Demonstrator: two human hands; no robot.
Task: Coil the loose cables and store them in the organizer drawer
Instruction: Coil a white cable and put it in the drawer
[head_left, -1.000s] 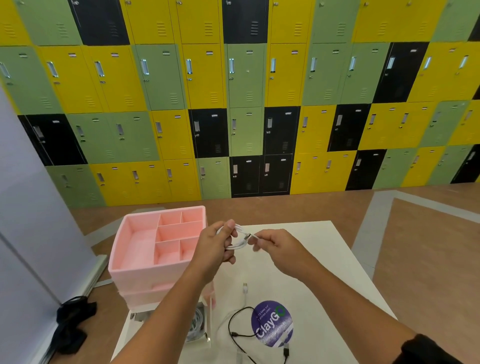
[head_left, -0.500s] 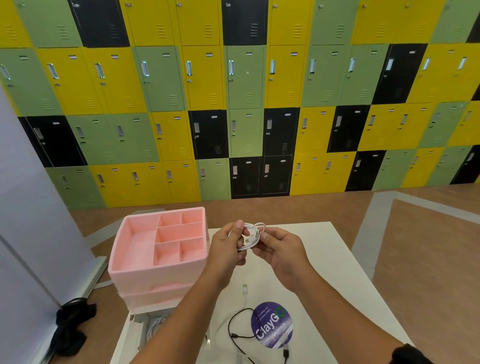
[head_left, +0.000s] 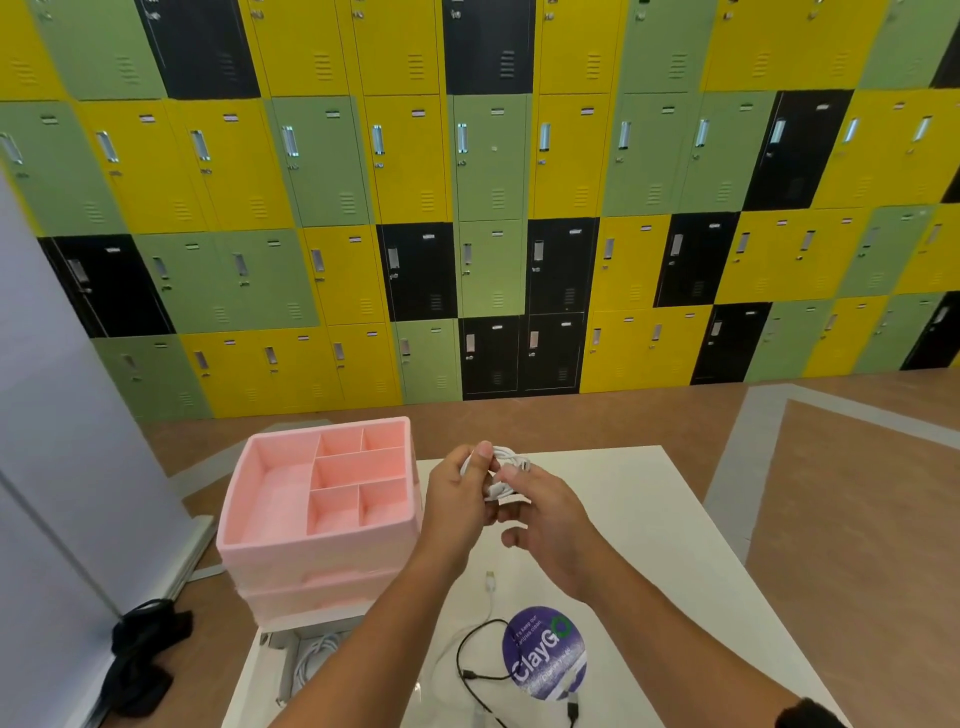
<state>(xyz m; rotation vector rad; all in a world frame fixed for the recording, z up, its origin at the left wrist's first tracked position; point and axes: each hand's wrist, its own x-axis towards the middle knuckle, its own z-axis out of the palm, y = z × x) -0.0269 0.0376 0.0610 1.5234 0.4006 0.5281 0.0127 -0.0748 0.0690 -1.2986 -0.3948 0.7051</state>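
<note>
The left hand (head_left: 457, 501) & right hand (head_left: 553, 522) meet above the far part of the desk (head_left: 649, 519), just right of the pink organizer (head_left: 322, 541). Between them is the white coil (head_left: 503, 470), a small bunch of cable held up in the air, not touching the desk. The left fingers (head_left: 483, 452) pinch one side of it, thumb on top. The right fingers (head_left: 511, 474) pinch the other side w/ the first finger & thumb; the rest hang loosely bent. Both arms reach out from the near edge, wrists about level, backs of the hands up. Step now, I think: the last wrap, so the bunch holds together. To do it well: make the left pinch tight so no loops spring out, tuck the end in w/ the right hand, & make the loops small enough for the drawer (head_left: 284, 667). It looks pulled out on the near side under the organizer, w/ another white bunch in it, but an arm hides part of it. Prob. more to do after: a black cable (head_left: 467, 656) & a loose white cable (head_left: 489, 597) lie on the near desk by a round purple sticker (head_left: 544, 652).
</note>
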